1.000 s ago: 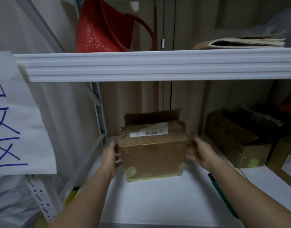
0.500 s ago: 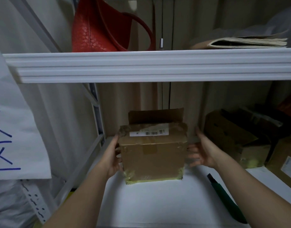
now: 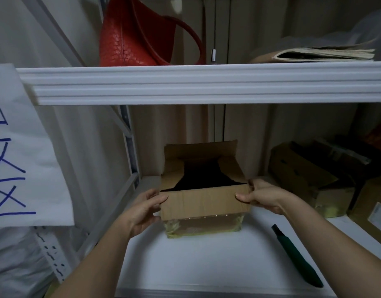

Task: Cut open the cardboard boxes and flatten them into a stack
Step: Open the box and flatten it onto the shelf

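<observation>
A brown cardboard box (image 3: 203,203) stands on the white lower shelf (image 3: 206,261), its top open and dark inside, the far flap upright. Yellowish tape wraps its bottom edge. My left hand (image 3: 145,208) grips the box's near left corner, thumb on the front flap. My right hand (image 3: 261,197) pinches the near right corner of the same flap. A dark green utility knife (image 3: 297,259) lies on the shelf to the right, apart from both hands.
More cardboard boxes (image 3: 310,179) sit at the right, one with a label (image 3: 376,214). The upper shelf beam (image 3: 206,82) hangs overhead with a red bag (image 3: 131,35) and papers (image 3: 323,54). A white sheet with blue marks (image 3: 17,158) hangs left.
The box has been turned so its open top faces up and its labelled face is gone from view. Both hands shifted from its sides to the near flap's corners.
</observation>
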